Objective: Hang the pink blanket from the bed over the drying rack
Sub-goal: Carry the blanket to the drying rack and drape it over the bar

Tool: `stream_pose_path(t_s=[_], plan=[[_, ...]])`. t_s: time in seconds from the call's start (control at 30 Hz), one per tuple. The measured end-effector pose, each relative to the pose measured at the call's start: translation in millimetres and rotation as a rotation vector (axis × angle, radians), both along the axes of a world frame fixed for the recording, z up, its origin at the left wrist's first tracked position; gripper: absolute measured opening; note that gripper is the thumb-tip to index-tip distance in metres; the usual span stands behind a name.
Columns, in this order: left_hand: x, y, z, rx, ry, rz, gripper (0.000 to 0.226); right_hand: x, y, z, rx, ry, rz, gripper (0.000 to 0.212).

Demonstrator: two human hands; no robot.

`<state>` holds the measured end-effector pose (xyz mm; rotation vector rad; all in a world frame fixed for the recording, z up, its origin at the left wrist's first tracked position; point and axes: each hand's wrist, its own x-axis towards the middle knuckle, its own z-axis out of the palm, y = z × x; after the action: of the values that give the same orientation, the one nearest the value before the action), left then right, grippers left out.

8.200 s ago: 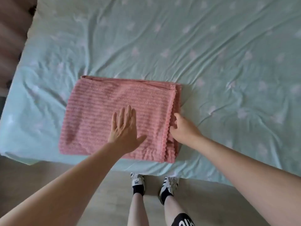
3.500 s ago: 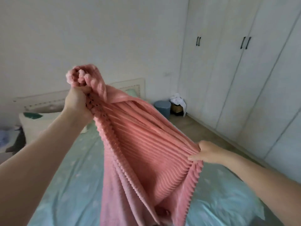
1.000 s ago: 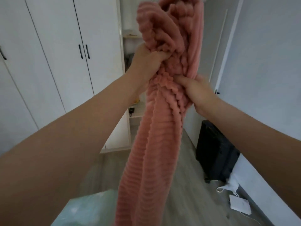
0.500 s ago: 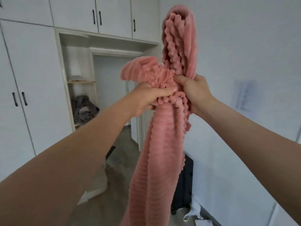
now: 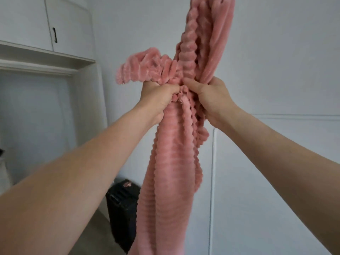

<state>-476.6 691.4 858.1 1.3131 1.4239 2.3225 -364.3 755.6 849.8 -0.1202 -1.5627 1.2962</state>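
Both arms are reaching up and forward, lifted in front of a pale wall [image 5: 276,61].

The pink blanket [image 5: 173,162] is being held in the air, bunched into a thick rope. Its long axis is running nearly vertical, leaning a little to the right toward the top. The upper end is rising out past the top edge of the view; the lower end is dropping out past the bottom edge. Ribs in the fabric are running crosswise on the lower hanging part.

The left hand [image 5: 158,97] is gripping the blanket at the gather, fingers curled tight round the fabric. A loose ruffled fold is fanning out to the left just above this hand.

The right hand [image 5: 211,97] is also clutching the blanket, thumb pressed into the bunch, fingers wrapped behind it and hidden. The two hands are sitting side by side at the same height, close together, with only a narrow ridge of fabric between them.

A dark suitcase [image 5: 123,203] is standing on the floor [image 5: 88,240] by the wall, behind the hanging blanket. White cupboard doors [image 5: 46,21] with a black handle [image 5: 54,34] are showing at the upper left, above an open recess [image 5: 36,111].
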Motion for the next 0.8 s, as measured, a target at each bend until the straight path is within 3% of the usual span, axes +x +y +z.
stream_pose_path(t_s=[0.17, 0.27, 0.33, 0.43, 0.47, 0.57, 0.8], plan=[[44, 72, 17, 0.07, -0.03, -0.114, 0.026, 58, 58, -8, 0.069, -0.089, -0.158, 0.044], [63, 110, 33, 0.126, -0.073, -0.184, 0.027, 87, 91, -21, 0.058, -0.298, -0.219, 0.077], [69, 135, 45, 0.135, -0.105, -0.232, 0.027, 101, 109, -34, 0.066, -0.428, -0.229, 0.078], [80, 175, 59, 0.131, -0.153, -0.314, 0.026, 109, 138, -57, 0.069, -0.595, -0.349, 0.097], [85, 188, 61, 0.121, -0.159, -0.339, 0.027, 110, 148, -62, 0.046, -0.601, -0.411, 0.098], [90, 226, 62, 0.101, -0.178, -0.426, 0.027, 117, 176, -65, 0.024, -0.529, -0.62, 0.071], [63, 311, 73, 0.002, -0.271, -0.588, 0.025, 118, 218, -26, 0.073, -0.435, -0.967, 0.034]])
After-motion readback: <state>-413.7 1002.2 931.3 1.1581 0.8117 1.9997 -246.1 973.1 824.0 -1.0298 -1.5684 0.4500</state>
